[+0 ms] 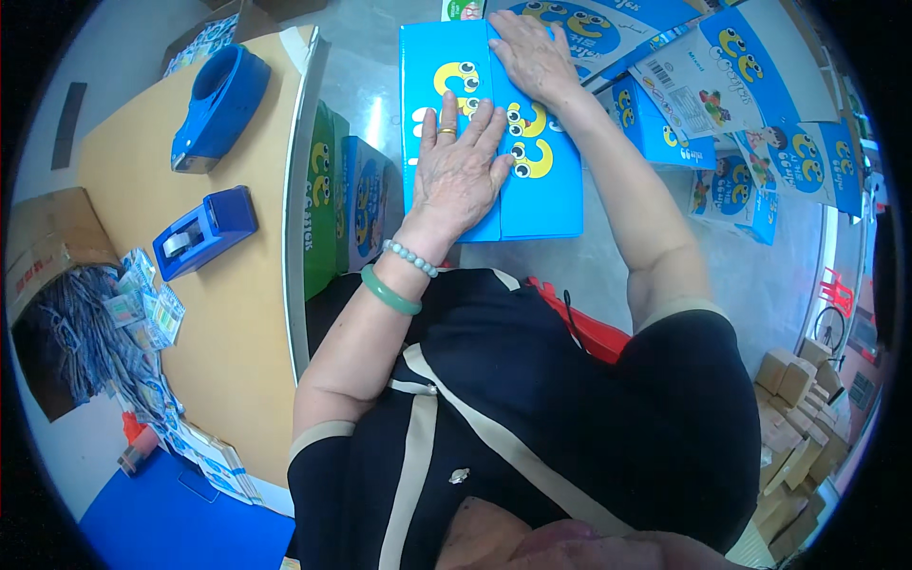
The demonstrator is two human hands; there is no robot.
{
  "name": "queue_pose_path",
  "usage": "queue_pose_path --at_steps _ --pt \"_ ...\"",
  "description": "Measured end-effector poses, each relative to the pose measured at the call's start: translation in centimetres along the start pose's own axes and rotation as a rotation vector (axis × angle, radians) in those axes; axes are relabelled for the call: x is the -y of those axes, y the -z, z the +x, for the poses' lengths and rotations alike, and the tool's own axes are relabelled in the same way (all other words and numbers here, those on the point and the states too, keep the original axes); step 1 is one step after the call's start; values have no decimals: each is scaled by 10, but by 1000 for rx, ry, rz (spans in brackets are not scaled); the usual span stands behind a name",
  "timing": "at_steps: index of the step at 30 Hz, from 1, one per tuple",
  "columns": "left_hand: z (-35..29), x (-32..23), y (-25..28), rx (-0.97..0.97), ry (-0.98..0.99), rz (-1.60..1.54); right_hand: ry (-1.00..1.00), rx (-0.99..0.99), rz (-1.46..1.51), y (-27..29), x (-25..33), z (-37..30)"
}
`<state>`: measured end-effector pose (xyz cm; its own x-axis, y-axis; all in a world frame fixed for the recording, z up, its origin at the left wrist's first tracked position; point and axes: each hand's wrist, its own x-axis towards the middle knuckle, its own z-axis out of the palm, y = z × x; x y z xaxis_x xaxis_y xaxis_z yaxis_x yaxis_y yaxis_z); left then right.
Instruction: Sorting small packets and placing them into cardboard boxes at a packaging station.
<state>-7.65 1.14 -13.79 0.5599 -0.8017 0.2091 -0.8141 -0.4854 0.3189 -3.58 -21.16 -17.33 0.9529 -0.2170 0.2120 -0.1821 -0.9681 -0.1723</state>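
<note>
A bright blue cardboard box (541, 211) with yellow cartoon figures is at the top middle, its two top flaps folded down and meeting along a seam. My left hand (456, 176) lies flat on the left flap, fingers spread and reaching over the seam. It wears a ring, and a bead bracelet (410, 258) and a green bangle (389, 291) circle its wrist. Farther off, my right hand (534, 59) presses flat near the box's far right corner, fingers stretched out. Neither hand grips anything.
On the tan table (237, 351) at left stand a large blue tape dispenser (220, 109) and a smaller one (206, 233). An open carton (57, 237) spills packets beside them. Green (323, 190) and blue boxes (366, 199) stand against the table. More printed cartons (703, 76) sit at right.
</note>
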Motion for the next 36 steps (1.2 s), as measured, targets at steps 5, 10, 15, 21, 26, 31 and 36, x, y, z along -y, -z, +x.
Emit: queue_pose_path --at_steps 5,10,15,21,26,31,36 --pt "4 -14 3 52 107 -8 -47 -9 -42 4 19 6" --pt "7 -30 0 -12 88 -29 -76 150 -156 11 10 31" --pt "14 -25 -16 -69 22 -21 -43 214 -96 4 8 42" --pt "17 -12 -12 -169 -50 -237 318 66 -386 34 51 58" --pt "14 -13 -10 -61 -42 -81 891 -261 193 68 207 98" --pt "11 -15 -4 -263 -40 -431 925 35 83 111 288 103" --pt "17 -18 2 -263 -93 -323 531 252 363 99 252 104"
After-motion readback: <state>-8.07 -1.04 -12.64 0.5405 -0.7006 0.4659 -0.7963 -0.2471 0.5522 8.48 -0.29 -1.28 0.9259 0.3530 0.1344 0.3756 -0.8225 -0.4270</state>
